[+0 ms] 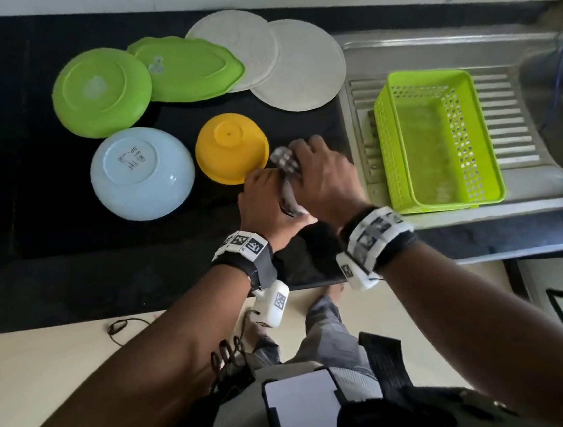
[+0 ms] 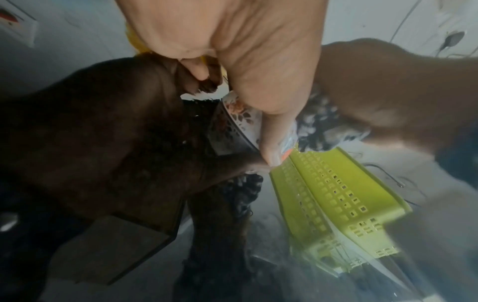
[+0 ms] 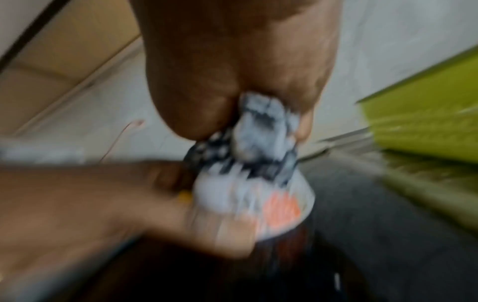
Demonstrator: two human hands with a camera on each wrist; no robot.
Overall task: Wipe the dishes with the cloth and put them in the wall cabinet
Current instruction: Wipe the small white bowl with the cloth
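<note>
Over the black counter's front part, my left hand (image 1: pixel 265 197) grips a small white bowl (image 2: pixel 232 122) with an orange flower pattern (image 3: pixel 284 208). Its thumb lies over the rim. My right hand (image 1: pixel 324 174) holds a bunched black-and-white checked cloth (image 1: pixel 283 159) and presses it against the bowl; the cloth (image 3: pixel 261 122) sticks out between its fingers. In the head view both hands hide most of the bowl. Upside down on the counter lie two green plates (image 1: pixel 101 93), two white plates (image 1: pixel 307 66), a pale blue bowl (image 1: pixel 142 173) and a yellow bowl (image 1: pixel 230 147).
A green slotted basket (image 1: pixel 437 136) stands on the steel drainboard (image 1: pixel 504 116) just right of my hands, with the sink basin (image 1: pixel 559 117) beyond it. The yellow bowl is close to my left knuckles. The wall cabinet is out of view.
</note>
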